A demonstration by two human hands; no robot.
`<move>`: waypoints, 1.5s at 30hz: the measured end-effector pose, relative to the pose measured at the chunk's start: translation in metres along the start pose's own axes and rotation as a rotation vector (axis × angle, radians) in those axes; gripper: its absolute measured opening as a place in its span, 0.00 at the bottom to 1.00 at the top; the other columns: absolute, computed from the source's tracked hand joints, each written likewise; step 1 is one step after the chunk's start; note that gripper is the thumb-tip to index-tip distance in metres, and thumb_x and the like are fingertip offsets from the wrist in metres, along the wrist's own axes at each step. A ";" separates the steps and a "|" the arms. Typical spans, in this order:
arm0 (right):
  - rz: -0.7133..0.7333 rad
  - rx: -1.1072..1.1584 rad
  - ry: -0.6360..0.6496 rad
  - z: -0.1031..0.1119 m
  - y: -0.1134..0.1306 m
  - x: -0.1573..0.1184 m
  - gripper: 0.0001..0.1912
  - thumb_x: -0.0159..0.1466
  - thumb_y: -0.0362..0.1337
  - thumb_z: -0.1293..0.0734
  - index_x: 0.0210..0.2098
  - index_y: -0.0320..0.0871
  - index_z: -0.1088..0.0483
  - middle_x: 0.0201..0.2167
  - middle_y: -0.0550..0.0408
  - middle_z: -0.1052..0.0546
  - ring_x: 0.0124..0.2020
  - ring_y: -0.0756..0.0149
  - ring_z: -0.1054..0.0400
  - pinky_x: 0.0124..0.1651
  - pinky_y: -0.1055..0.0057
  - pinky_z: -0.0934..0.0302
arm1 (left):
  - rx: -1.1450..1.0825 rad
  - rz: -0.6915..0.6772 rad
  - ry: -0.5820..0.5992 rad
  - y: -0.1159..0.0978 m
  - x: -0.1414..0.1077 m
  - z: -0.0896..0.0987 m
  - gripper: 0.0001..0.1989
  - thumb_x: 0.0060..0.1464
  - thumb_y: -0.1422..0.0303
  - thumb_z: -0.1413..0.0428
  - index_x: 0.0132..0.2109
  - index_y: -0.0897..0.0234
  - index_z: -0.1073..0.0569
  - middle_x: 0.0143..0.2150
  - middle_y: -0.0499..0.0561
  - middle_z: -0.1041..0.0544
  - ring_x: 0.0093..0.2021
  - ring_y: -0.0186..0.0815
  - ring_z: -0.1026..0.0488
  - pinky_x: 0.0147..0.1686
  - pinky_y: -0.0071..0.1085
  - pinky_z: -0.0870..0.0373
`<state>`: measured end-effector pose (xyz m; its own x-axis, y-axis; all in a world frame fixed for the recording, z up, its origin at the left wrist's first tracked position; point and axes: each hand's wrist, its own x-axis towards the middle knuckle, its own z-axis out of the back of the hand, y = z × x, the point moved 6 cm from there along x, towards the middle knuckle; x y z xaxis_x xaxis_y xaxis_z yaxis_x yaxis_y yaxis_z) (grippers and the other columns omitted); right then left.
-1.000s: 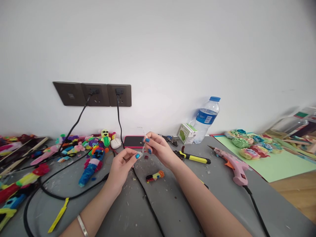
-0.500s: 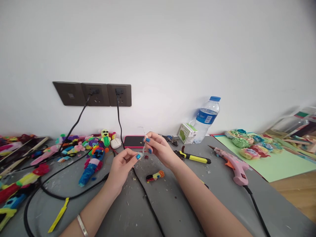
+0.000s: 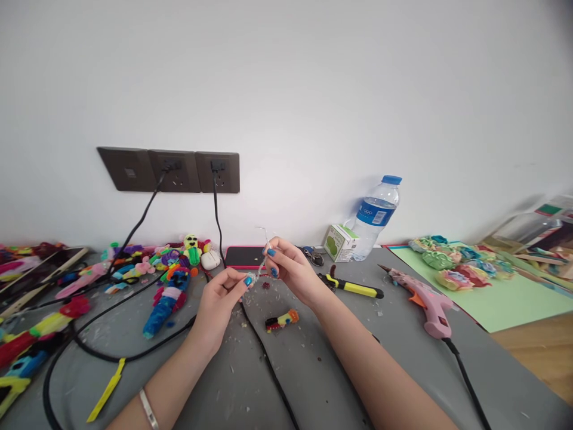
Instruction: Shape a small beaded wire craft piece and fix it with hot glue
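Note:
Between my two hands runs a thin, whitish, clear twisted strand [image 3: 261, 267], with loose ends sticking up above my right fingers. My left hand [image 3: 224, 298] pinches its lower end between thumb and forefinger. The upper part is gripped by the fingertips of my right hand [image 3: 290, 269]. What the strand is made of is too small to tell. Below them on the grey table [image 3: 224, 370] lies a small fuzzy pipe-cleaner figure [image 3: 282, 320] in orange, yellow, red and black. Behind my hands is a phone with a red edge [image 3: 244, 257].
Pliers with yellow-black handles [image 3: 358, 289] and a pink glue gun [image 3: 425, 304] lie to the right. A water bottle [image 3: 376, 218] and a small carton [image 3: 340, 243] stand by the wall. Pipe-cleaner figures [image 3: 165, 301] and a black cable [image 3: 268, 364] are on the left and middle.
My right hand has shifted slightly right, and the fingers of both hands have moved a little on the strand. Its upper ends now lie further right. Both hands still hold it.

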<state>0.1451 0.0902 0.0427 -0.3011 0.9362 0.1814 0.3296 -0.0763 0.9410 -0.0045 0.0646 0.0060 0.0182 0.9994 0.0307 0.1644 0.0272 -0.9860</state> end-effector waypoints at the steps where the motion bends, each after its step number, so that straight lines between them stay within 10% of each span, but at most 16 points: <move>1: -0.002 0.001 -0.003 0.000 0.000 0.000 0.14 0.61 0.48 0.30 0.33 0.44 0.35 0.17 0.64 0.39 0.20 0.72 0.51 0.27 0.72 0.59 | -0.004 0.004 0.001 0.001 0.000 0.000 0.15 0.44 0.57 0.33 0.29 0.63 0.27 0.27 0.47 0.28 0.27 0.29 0.36 0.28 0.25 0.40; 22: -0.012 0.055 -0.026 0.007 -0.003 0.004 0.14 0.60 0.47 0.31 0.32 0.44 0.36 0.16 0.65 0.39 0.19 0.73 0.51 0.25 0.72 0.59 | -0.204 0.054 -0.085 0.007 0.001 0.006 0.23 0.43 0.49 0.35 0.37 0.65 0.21 0.33 0.50 0.27 0.30 0.30 0.38 0.29 0.24 0.37; 45: -0.017 -0.060 0.071 -0.001 -0.006 0.002 0.11 0.63 0.44 0.33 0.33 0.42 0.31 0.18 0.65 0.42 0.21 0.73 0.52 0.29 0.71 0.56 | 0.238 -0.062 0.153 0.005 -0.002 -0.006 0.12 0.48 0.60 0.38 0.30 0.65 0.24 0.24 0.46 0.31 0.27 0.31 0.37 0.27 0.25 0.40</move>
<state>0.1421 0.0919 0.0375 -0.3698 0.9109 0.1829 0.2700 -0.0830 0.9593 0.0020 0.0626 0.0016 0.1666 0.9811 0.0983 -0.0664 0.1107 -0.9916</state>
